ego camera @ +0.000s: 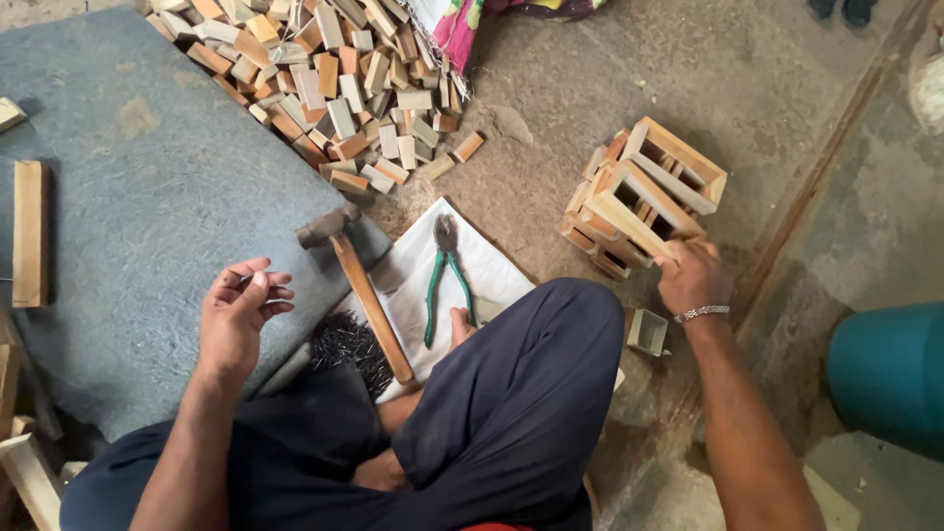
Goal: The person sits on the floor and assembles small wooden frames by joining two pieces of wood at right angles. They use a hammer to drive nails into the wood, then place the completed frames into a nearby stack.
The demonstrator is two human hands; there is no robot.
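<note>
Wooden slats fill our right hand (691, 278), whose fingers are clamped on the near end of the open crate frame (644, 202); its long axis runs up and left, away from the wrist. Our left hand (236, 313) pinches small nails, well apart from the frame, with the hammer (356, 285) between.

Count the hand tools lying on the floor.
2: a hammer across the mat's edge, and green-handled pliers on the white sheet. Others may be hidden.
</note>
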